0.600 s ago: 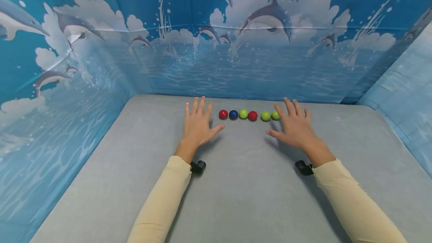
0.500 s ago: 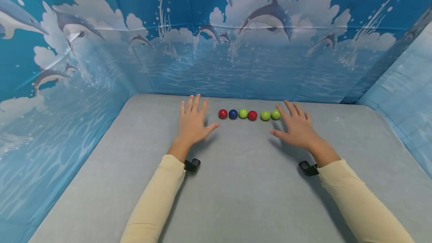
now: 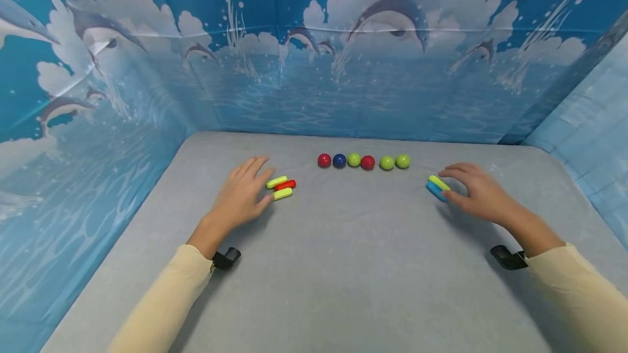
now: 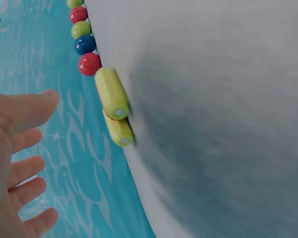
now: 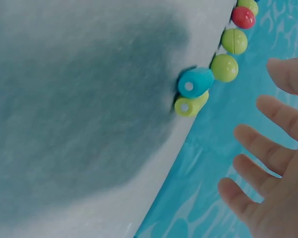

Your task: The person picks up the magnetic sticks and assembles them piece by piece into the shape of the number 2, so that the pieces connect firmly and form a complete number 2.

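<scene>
- Yellow-green rods (image 3: 277,182), two of them, flank a red rod (image 3: 285,185) on the grey tabletop (image 3: 353,244), just beside the left hand (image 3: 240,192); lying flat, long sides together, probably checks rolling.
- That hand hovers with fingers spread, pinching nothing; its wrist view shows a gap, so the tabletop alone bears the rods.
- A blue rod (image 3: 435,191) and a lime rod (image 3: 439,182) lie side by side near the right hand (image 3: 483,192), likely steadied the same way.
- Its fingers are parted too, holding nothing.
- Six balls (image 3: 364,162) line up between the hands, towards the back edge; a level, matt surface presumably keeps them still.
</scene>
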The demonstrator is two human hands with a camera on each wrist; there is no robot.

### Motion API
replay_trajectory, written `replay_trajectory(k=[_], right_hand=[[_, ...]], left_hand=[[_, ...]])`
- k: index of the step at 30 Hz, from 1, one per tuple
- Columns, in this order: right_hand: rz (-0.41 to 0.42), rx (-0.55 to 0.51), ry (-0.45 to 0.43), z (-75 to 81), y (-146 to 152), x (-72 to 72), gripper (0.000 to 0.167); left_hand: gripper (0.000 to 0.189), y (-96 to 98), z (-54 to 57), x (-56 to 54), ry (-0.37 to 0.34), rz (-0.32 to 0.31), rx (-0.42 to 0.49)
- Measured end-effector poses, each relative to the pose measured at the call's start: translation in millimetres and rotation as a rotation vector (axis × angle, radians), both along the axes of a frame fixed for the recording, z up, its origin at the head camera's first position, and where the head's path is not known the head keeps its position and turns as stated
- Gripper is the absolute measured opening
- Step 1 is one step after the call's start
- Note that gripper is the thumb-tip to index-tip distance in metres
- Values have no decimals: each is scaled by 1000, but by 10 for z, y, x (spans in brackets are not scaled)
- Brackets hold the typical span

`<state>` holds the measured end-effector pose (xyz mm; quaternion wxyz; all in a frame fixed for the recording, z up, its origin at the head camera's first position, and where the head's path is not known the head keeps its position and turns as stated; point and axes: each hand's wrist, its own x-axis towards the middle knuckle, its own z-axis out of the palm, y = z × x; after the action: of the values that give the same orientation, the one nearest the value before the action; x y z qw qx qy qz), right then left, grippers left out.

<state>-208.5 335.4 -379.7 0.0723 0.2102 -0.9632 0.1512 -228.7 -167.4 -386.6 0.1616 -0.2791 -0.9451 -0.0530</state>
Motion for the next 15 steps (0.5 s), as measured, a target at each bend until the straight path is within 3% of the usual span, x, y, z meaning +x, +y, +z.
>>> replay_trajectory(k=[6,15], right_hand=[[-37,1,-1,-19,92,71,38],[-12,11,43,2,109,42,37]], left_hand=[[46,-24,-68,17,9,-29,-3],[33,0,-158,18,-53,-87,45]])
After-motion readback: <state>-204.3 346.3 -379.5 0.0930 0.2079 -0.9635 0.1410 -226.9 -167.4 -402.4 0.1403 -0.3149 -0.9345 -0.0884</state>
